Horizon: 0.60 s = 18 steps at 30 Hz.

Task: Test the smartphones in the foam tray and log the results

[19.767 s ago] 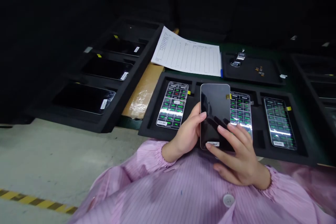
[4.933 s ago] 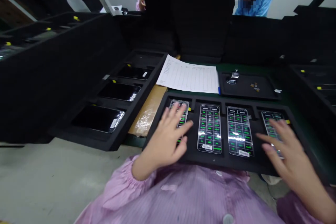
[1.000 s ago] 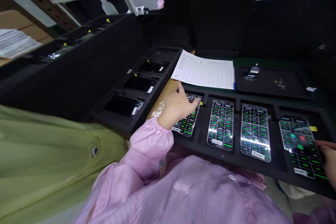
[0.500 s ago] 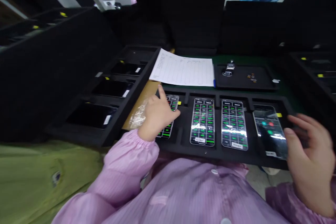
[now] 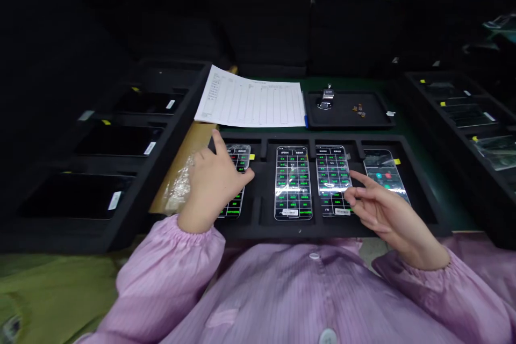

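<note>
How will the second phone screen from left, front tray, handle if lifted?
Probably stiff: the second phone screen lies flat, edges straight. Likely slippery: its face shows glare. Unlikely to roll: it sits in the front tray.

No word or number can be made out for certain. The paper is a printed form with a heading line, ruled columns and tiny entries by its left edge, all too small to read. Nearer than the paper, the first phone shows green words and a red one in a grid; the second phone, below the paper's right corner, and the third phone, farther right, show green words under white headings, each with an illegible white sticker low down. Left of the paper, three dark phones carry white labels, likewise unreadable.
</note>
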Tool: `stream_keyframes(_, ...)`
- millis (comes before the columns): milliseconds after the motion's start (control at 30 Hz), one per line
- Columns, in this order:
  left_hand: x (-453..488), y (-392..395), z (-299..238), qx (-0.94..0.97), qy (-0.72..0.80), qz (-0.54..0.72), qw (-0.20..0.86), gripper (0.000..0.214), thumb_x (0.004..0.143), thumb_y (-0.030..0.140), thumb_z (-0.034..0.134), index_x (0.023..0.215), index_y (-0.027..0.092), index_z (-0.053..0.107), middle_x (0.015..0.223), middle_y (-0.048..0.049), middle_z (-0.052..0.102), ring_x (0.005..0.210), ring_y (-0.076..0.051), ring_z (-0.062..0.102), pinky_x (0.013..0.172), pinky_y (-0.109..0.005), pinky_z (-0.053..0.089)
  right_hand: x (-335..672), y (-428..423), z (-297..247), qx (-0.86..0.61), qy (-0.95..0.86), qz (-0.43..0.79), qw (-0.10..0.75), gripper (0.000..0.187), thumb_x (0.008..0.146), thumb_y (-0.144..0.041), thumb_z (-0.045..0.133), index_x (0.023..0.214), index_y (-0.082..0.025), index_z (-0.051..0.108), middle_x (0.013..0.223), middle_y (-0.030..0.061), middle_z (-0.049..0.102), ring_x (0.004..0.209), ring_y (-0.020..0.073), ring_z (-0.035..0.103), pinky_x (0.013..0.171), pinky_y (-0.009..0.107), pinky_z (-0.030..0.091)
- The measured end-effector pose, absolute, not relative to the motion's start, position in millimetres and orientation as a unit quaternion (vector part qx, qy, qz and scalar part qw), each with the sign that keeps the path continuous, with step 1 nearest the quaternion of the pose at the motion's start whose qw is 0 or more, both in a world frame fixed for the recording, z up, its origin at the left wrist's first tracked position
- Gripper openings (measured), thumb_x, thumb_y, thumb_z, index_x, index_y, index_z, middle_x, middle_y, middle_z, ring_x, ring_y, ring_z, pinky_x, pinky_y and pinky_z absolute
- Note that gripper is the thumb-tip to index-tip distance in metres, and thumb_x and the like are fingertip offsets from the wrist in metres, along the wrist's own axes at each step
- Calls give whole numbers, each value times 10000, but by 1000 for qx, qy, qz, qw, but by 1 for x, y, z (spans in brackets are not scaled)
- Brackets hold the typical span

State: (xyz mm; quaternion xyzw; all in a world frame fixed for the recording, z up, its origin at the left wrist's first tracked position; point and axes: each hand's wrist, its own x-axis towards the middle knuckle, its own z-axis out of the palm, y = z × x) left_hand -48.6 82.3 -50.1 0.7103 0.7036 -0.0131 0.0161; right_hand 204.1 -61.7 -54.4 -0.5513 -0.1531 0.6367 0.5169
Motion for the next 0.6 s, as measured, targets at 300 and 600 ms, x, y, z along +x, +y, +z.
stream_keyframes(300, -54, 81, -42, 715, 698, -25, 40, 1086, 811, 507, 671, 1558, -51, 116, 1324, -337, 542, 1239, -469, 539, 1020, -553, 459, 198, -66, -62, -544, -175, 634, 520, 749, 801, -241, 678, 1455, -223, 311, 686, -30, 604, 339, 36, 278, 285, 113, 178)
stream_keyframes(600, 39, 53, -51, 866, 472, 144, 77, 920, 815, 227, 625, 1573, 62, 130, 1674, -260, 61, 1562, -390, 10, 1238, -626, 105, 198, -63, -68, -536, -195, 641, 513, 721, 810, -272, 659, 1431, -220, 297, 696, -6, 641, 335, 51, 334, 282, 116, 177)
